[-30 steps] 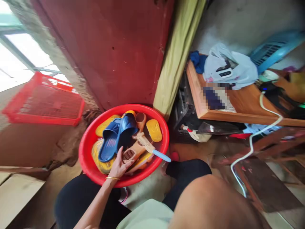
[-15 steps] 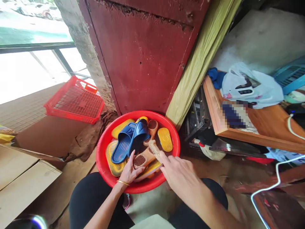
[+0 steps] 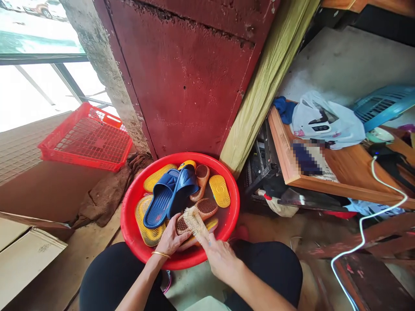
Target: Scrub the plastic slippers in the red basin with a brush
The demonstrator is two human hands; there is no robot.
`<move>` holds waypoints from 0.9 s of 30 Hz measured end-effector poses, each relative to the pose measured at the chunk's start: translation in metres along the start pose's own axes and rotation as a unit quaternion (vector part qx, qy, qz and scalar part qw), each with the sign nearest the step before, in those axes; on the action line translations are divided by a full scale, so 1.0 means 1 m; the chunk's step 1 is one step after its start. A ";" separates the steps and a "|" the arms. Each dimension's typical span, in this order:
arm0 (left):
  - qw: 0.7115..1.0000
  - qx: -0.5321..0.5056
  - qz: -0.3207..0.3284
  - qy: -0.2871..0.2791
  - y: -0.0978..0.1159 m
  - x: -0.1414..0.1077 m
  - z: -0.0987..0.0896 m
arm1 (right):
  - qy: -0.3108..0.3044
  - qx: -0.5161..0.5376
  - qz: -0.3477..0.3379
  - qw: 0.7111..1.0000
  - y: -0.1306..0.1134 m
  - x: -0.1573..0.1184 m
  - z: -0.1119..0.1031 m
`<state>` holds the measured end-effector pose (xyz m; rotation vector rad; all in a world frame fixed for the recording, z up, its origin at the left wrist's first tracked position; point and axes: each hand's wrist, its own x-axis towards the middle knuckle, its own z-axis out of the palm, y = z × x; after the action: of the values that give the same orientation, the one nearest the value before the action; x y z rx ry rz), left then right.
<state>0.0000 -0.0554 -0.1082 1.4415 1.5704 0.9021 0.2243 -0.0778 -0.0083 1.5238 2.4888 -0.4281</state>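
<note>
The scrubbing brush point(image 3: 194, 219) stands over the near part of the red basin point(image 3: 129, 224), bristles up and toward the far side, its handle swallowed by the right hand point(image 3: 220, 258), whose fingers are curled around it so that little of the handle shows. Just beside it the left hand point(image 3: 171, 238) grips the heel of a brown slipper point(image 3: 184, 224), thumb on top, the other fingers hidden beneath; the brush covers part of that slipper's sole. A gold bangle point(image 3: 159, 254) sits at the left wrist. Farther in lie a blue slide sandal point(image 3: 165, 198), a second brown slipper point(image 3: 201, 177) half tucked under it, and several yellow slippers point(image 3: 219, 191), some buried under the rest. There seems to be shallow water in the basin, though the glare makes this hard to judge. The person's black-clad knees hide the basin's near rim. Behind rises a dark red door point(image 3: 191, 82); to the left a red wire basket point(image 3: 86, 140) lies by a brown rag point(image 3: 106, 198). At right, a wooden shelf point(image 3: 340, 181) is cut off by the frame edge.
</note>
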 end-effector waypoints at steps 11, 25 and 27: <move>0.999 0.018 0.047 0.015 0.005 -0.001 -0.004 | -0.025 -0.025 -0.032 0.999 -0.025 0.010 -0.003; 0.993 0.092 -0.067 -0.036 -0.017 0.013 0.002 | 0.001 0.015 0.116 0.993 0.015 0.059 -0.013; 0.987 0.123 -0.092 -0.052 -0.022 0.018 0.004 | -0.001 0.017 0.124 0.992 0.018 0.061 -0.012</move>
<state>-0.0064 -0.0399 -0.1312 1.4570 1.7497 0.5304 0.2129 -0.0153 -0.0187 1.8138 2.2605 -0.4302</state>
